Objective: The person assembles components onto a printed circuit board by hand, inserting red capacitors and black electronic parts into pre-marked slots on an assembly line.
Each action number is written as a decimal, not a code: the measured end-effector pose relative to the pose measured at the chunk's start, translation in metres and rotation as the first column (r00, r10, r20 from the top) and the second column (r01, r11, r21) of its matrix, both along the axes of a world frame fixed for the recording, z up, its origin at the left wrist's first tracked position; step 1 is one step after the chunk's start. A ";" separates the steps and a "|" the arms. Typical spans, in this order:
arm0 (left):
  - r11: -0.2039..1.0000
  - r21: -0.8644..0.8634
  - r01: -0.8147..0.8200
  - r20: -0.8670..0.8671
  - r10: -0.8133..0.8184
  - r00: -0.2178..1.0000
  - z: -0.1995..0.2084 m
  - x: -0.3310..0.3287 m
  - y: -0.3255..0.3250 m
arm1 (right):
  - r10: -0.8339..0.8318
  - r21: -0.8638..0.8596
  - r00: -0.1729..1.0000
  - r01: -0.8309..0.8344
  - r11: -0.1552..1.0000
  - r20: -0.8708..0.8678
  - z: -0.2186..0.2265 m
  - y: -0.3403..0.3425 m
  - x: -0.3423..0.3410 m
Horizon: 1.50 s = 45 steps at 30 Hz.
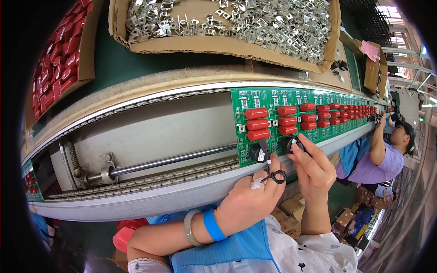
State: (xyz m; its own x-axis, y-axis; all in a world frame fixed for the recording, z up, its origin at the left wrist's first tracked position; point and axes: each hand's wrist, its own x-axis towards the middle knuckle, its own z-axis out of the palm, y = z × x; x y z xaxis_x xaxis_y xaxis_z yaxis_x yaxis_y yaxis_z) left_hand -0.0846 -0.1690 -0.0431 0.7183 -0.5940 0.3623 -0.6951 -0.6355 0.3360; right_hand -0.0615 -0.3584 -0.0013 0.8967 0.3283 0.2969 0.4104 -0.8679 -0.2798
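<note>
My right hand [314, 170] pinches a black round component with a white label [287, 144] at the near edge of a green circuit board [243, 102]. Just left of it, my left hand [248, 204] is closed, with a looped black cable [277, 177] ending in a white plug [257, 184] at its fingers. Another labelled black component [260, 154] sits on the board beyond the left fingertips. Red block-shaped parts [257, 123] stand in stacks of three along the row of boards. A blue band and a pale bangle circle my left wrist.
The boards rest on a metal-railed chain conveyor [182, 184] with a steel shaft [173, 160] across it. Beyond stand a cardboard tray [191, 44] of metal clips and a box [86, 50] of red parts. Another person [378, 154] works at far right.
</note>
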 end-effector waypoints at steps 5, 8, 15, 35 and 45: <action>1.000 0.006 -0.002 -0.002 0.002 1.000 0.000 0.000 0.000 | 0.011 0.018 1.000 -0.011 1.000 -0.009 -0.001 -0.001 0.001; 1.000 0.002 -0.005 -0.004 0.005 1.000 0.000 0.000 -0.001 | 0.001 0.033 1.000 -0.001 0.999 -0.011 -0.002 -0.001 0.000; 1.000 -0.005 -0.009 0.006 0.010 1.000 0.001 0.001 0.000 | 0.001 0.026 1.000 0.000 1.000 -0.023 0.000 -0.001 0.001; 1.000 0.006 -0.013 -0.001 0.013 1.000 0.000 0.000 -0.001 | -0.001 -0.019 1.000 0.000 1.000 -0.031 0.005 0.001 0.004; 1.000 -0.014 -0.005 -0.024 0.005 1.000 -0.001 0.001 0.000 | 0.032 -0.012 0.998 -0.033 0.999 -0.049 0.004 -0.007 0.011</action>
State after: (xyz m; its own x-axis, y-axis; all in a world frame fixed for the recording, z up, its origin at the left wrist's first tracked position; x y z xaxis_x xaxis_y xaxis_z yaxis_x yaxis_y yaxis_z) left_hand -0.0841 -0.1693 -0.0440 0.7300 -0.5852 0.3532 -0.6834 -0.6340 0.3619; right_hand -0.0506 -0.3658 0.0028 0.8988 0.3611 0.2484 0.4245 -0.8580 -0.2891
